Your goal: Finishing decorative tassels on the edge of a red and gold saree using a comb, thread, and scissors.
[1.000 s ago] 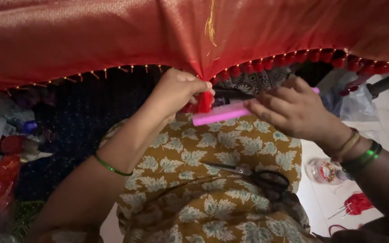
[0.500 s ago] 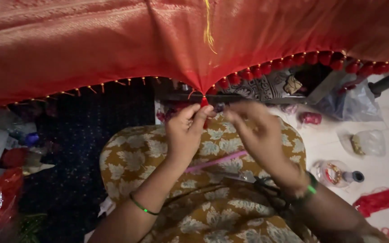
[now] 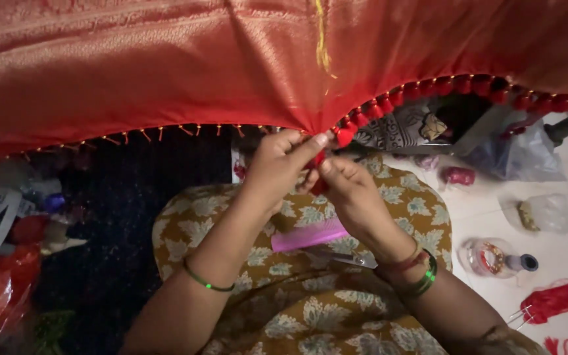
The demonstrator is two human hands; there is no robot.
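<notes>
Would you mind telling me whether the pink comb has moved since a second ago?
Yes. The pink comb was held up near the red fabric's edge; it now lies lower, on the patterned cushion, beneath both hands.

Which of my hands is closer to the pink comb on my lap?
Right. The right hand is directly above the pink comb, its wrist beside the comb's end. The left hand is higher up, at the red fabric's edge.

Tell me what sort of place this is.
Probably a home floor used for handwork, not a workshop. A red fabric with a tassel edge hangs over a patterned cushion, with red thread bundles and small plastic bags on pale floor tiles.
</notes>
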